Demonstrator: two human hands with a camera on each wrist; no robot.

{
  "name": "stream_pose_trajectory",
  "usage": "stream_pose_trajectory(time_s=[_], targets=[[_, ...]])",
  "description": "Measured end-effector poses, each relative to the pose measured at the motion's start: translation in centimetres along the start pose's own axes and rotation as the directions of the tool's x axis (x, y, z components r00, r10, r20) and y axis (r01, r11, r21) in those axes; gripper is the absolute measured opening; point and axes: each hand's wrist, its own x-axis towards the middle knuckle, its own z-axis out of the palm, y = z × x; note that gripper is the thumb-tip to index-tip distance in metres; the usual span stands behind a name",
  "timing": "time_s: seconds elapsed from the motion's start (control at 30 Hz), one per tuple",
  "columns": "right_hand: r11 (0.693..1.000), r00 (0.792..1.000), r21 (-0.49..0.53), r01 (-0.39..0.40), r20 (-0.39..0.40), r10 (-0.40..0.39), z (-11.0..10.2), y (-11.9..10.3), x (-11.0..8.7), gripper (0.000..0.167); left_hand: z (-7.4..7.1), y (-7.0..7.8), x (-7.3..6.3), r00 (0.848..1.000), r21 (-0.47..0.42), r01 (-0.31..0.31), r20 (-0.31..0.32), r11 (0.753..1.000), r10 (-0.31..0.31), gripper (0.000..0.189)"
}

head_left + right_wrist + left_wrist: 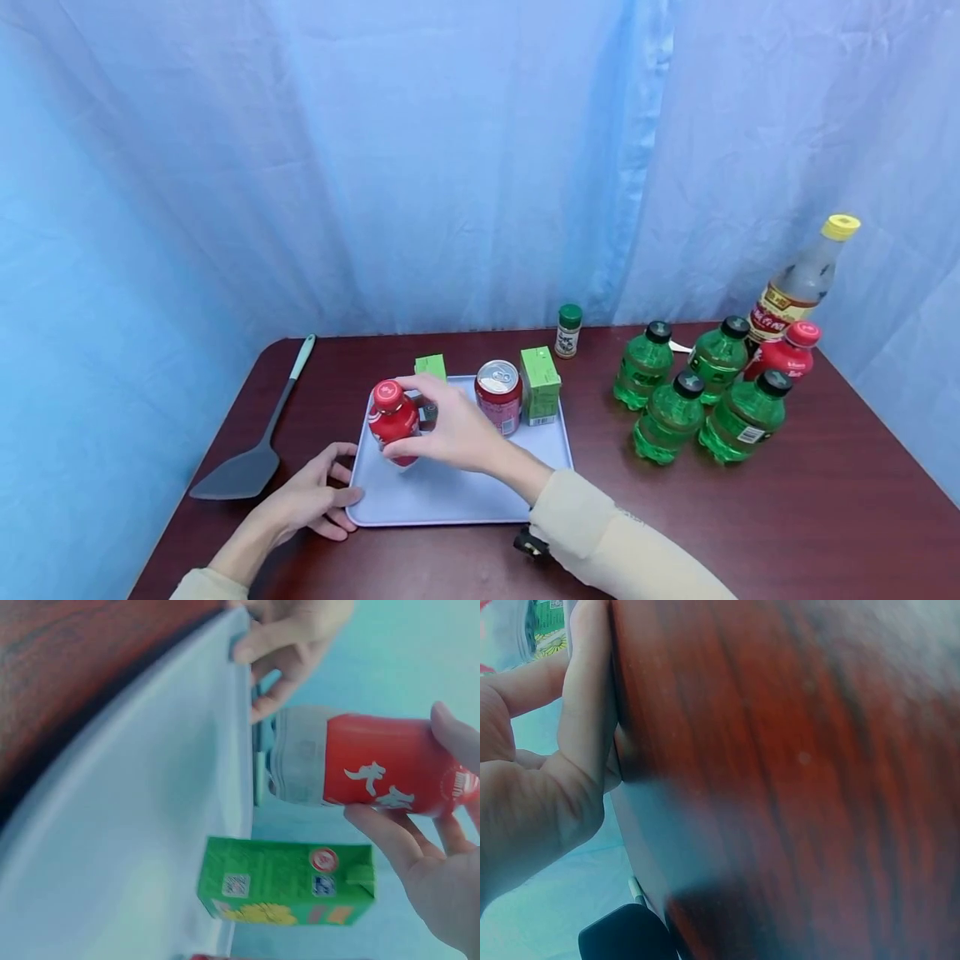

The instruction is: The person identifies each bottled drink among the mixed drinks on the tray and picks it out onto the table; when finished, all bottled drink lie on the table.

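My right hand point(457, 429) grips a small red bottle point(393, 417) between thumb and fingers over the left part of a pale lavender tray point(450, 500). The bottle stands nearly upright. In the right wrist view, its clear base appears slightly apart from the tray. At the tray's front left corner, my left hand point(307, 498) holds the rim, thumb over the edge. A green drink carton point(289, 881) stands on the tray behind the bottle, partly hidden by the right hand in the head view. A red can point(498, 398) and another green carton point(540, 387) stand at the tray's back right.
A grey spatula point(247, 467) lies left of the tray. Behind the tray stands a green-capped shaker point(568, 332). On the right are several green bottles point(667, 421), a second red bottle point(783, 354) and a tall yellow-capped bottle point(798, 287). A small black object point(531, 543) lies by the right sleeve.
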Motion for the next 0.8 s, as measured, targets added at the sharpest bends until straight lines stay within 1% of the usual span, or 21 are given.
stream_pose_trajectory(time_s=[0.17, 0.3, 0.47, 0.6, 0.7, 0.8], targets=[[0.999, 0.999, 0.004, -0.034, -0.002, 0.034, -1.4, -0.6, -0.7, 0.075, -0.1, 0.1, -0.3, 1.0, -0.007, -0.016, 0.01, 1.0, 0.016, 0.067], [0.997, 0.998, 0.044, -0.068, 0.004, 0.068, -2.2, -0.7, -1.5, 0.075, 0.0, 0.0, -0.4, 0.999, -0.017, -0.028, 0.016, 0.999, 0.029, 0.066], [0.99, 0.992, 0.073, -0.119, -0.025, 0.121, -3.5, -0.8, -2.6, 0.072, 0.4, 0.0, 0.0, 0.997, -0.027, -0.055, 0.045, 0.998, 0.056, 0.065], [0.988, 0.991, 0.094, -0.125, -0.028, 0.128, -4.4, -1.4, -3.2, 0.069, 0.2, -0.1, -0.1, 0.996, -0.038, -0.066, 0.053, 0.997, 0.068, 0.066], [0.984, 0.991, 0.121, -0.133, -0.011, 0.135, -4.9, -1.8, -3.4, 0.069, -0.2, -0.3, -0.3, 0.997, -0.035, -0.059, 0.043, 0.998, 0.06, 0.067], [0.981, 0.988, 0.12, -0.15, -0.007, 0.152, -5.8, -2.0, -3.9, 0.07, -0.2, -0.3, -0.2, 0.997, -0.034, -0.059, 0.052, 0.998, 0.06, 0.068]])
